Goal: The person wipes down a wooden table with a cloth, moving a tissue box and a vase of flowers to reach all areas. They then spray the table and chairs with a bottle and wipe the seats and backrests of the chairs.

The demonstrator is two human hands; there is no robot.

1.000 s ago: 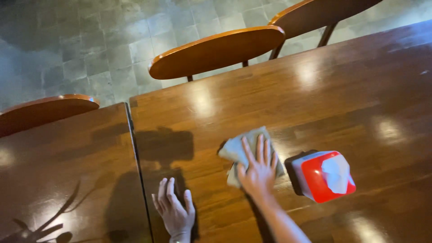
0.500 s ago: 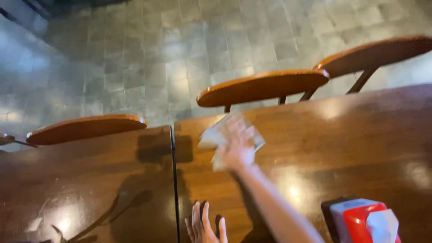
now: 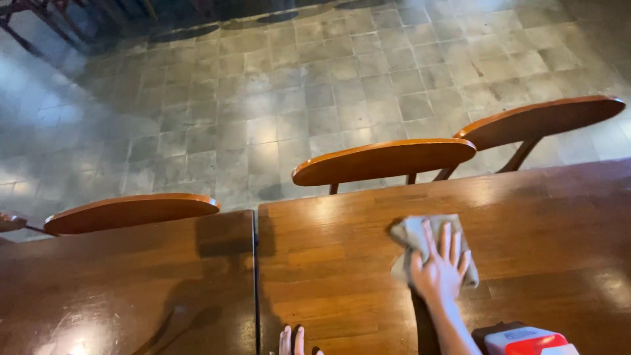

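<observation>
Head view, the only one, shows the right hand (image 3: 439, 266) pressed flat on a pale grey-green cloth (image 3: 420, 238), fingers spread, so its grip is wide and pins the cloth rather than clasping it. The cloth lies on the brown wooden surface (image 3: 342, 263), near the far edge, just before the middle wooden chair back (image 3: 384, 161). To wipe well, I judge the palm should keep even pressure and the cloth stay spread under the fingers, with strokes running along the grain and overlapping. Of the left hand (image 3: 292, 342) only fingertips show at the bottom edge, resting on the surface; its grip cannot be told. A red and white container (image 3: 529, 342) sits at the lower right, mostly cut off, its contents hidden.
</observation>
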